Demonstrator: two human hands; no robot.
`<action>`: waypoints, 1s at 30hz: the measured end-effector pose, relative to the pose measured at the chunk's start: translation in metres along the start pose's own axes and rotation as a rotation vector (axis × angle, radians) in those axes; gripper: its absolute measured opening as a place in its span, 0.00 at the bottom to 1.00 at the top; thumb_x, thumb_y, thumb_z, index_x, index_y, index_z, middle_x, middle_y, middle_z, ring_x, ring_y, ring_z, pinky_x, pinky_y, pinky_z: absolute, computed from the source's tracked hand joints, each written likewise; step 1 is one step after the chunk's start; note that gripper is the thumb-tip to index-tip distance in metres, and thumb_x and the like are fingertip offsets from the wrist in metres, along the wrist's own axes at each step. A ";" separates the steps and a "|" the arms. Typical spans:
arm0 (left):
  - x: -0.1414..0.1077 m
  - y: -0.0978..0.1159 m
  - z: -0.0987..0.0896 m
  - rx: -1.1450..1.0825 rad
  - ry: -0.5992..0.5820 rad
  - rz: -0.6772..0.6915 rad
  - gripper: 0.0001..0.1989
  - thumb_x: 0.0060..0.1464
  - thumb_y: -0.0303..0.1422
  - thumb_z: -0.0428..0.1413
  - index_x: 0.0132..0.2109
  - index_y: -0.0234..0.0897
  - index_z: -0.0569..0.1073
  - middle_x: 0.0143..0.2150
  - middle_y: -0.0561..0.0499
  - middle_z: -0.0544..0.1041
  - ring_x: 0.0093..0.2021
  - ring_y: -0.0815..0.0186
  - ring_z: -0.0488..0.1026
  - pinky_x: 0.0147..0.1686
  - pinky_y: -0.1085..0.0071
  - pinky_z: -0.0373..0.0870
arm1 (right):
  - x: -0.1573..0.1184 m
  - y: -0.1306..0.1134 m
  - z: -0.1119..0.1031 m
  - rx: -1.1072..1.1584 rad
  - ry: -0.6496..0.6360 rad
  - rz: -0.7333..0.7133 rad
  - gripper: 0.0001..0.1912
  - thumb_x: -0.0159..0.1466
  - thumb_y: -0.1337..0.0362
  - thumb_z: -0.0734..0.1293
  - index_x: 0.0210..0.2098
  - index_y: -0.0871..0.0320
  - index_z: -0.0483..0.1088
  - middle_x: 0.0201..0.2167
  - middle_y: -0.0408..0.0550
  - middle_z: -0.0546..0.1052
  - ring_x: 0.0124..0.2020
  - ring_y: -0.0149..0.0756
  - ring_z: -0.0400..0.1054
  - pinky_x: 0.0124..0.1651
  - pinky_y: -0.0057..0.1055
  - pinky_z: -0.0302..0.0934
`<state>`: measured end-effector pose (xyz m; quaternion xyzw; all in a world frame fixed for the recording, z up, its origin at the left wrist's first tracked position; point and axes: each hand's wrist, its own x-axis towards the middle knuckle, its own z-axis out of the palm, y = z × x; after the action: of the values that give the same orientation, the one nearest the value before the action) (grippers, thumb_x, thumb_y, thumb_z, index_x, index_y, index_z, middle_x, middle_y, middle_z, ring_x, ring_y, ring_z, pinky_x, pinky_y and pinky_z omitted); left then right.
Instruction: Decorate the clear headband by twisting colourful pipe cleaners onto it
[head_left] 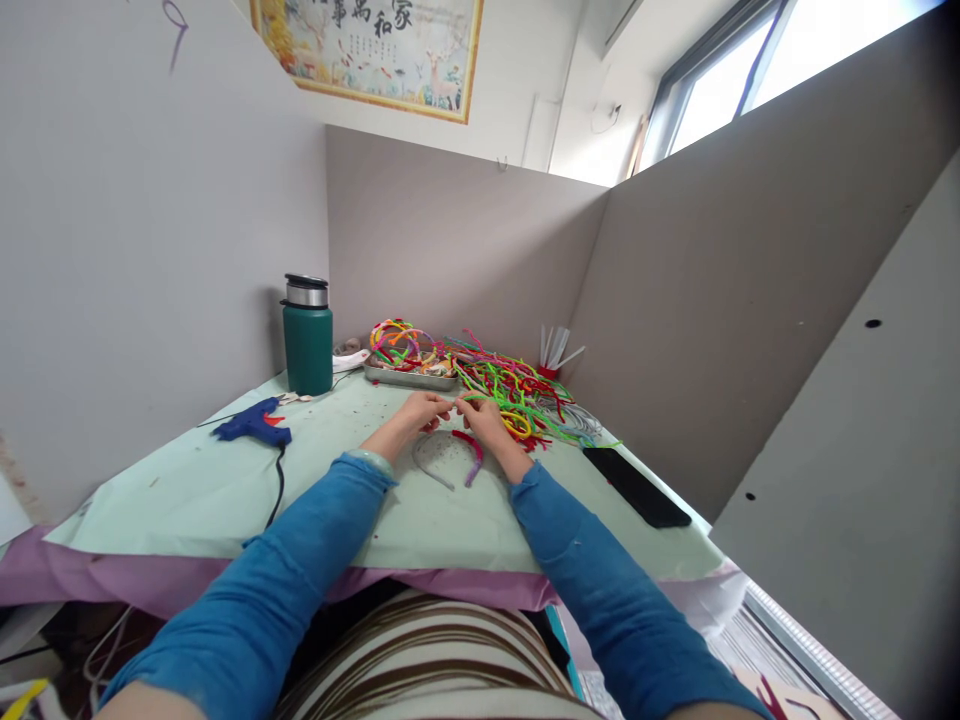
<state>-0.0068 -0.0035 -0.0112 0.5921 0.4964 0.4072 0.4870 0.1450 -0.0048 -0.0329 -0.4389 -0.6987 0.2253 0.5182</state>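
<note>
My left hand [421, 412] and my right hand [481, 416] meet above the middle of the table, fingertips pinched and nearly touching. A bright green pipe cleaner [495, 399] runs rightward from the right fingertips, toward the pile. Whatever the left fingers pinch is too small to make out. Just below the hands lies a curved headband [424, 467], its left half thin and grey. Red and purple fuzzy wrapping [476, 462] covers its right half. Small dark bits are scattered inside the curve.
A heap of colourful pipe cleaners [517, 378] lies behind my right hand. Beside it are a metal tray [412, 380] with finished-looking bands and white sticks [556, 348]. A blue glue gun [259, 424] with cord and a green bottle [308, 345] stand left; a black phone [637, 487] lies right.
</note>
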 end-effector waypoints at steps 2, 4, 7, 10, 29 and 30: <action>0.002 -0.001 0.000 -0.059 -0.026 0.003 0.07 0.51 0.32 0.58 0.30 0.33 0.69 0.24 0.54 0.71 0.16 0.78 0.58 0.17 0.76 0.53 | 0.000 -0.001 0.000 0.035 -0.007 -0.003 0.12 0.58 0.55 0.62 0.25 0.57 0.67 0.14 0.37 0.63 0.16 0.28 0.58 0.22 0.26 0.51; 0.002 -0.001 -0.001 -0.130 -0.038 0.003 0.06 0.50 0.30 0.58 0.29 0.33 0.68 0.24 0.54 0.71 0.16 0.78 0.58 0.17 0.76 0.54 | -0.001 -0.001 0.001 0.103 -0.030 0.007 0.13 0.57 0.54 0.63 0.25 0.57 0.66 0.14 0.37 0.62 0.16 0.28 0.57 0.21 0.26 0.50; 0.002 0.000 -0.002 -0.246 -0.079 0.004 0.05 0.49 0.28 0.58 0.30 0.34 0.68 0.24 0.55 0.71 0.16 0.78 0.58 0.17 0.77 0.55 | -0.001 -0.002 0.002 0.278 -0.075 0.057 0.14 0.55 0.52 0.65 0.25 0.57 0.66 0.15 0.37 0.63 0.16 0.26 0.55 0.21 0.26 0.50; 0.000 0.001 -0.004 -0.353 -0.170 0.041 0.05 0.48 0.27 0.58 0.30 0.34 0.68 0.24 0.55 0.70 0.17 0.78 0.60 0.18 0.78 0.56 | 0.001 0.001 0.002 0.487 -0.135 0.133 0.16 0.53 0.51 0.67 0.25 0.57 0.65 0.17 0.38 0.65 0.16 0.25 0.55 0.20 0.25 0.50; 0.005 -0.006 0.000 -0.103 -0.031 0.133 0.09 0.45 0.31 0.62 0.29 0.34 0.69 0.23 0.55 0.71 0.15 0.77 0.60 0.16 0.76 0.54 | 0.000 0.001 0.004 0.420 -0.062 0.175 0.14 0.51 0.56 0.68 0.18 0.58 0.64 0.13 0.38 0.61 0.15 0.25 0.52 0.19 0.27 0.45; 0.004 -0.006 0.000 -0.115 -0.027 0.128 0.09 0.45 0.31 0.62 0.29 0.34 0.69 0.23 0.55 0.71 0.16 0.77 0.60 0.16 0.76 0.54 | 0.000 0.000 0.004 0.435 -0.059 0.182 0.14 0.51 0.56 0.68 0.18 0.58 0.64 0.13 0.38 0.61 0.15 0.25 0.52 0.19 0.27 0.45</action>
<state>-0.0068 0.0008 -0.0169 0.5994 0.4266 0.4572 0.4997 0.1410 -0.0046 -0.0343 -0.3716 -0.6059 0.4290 0.5575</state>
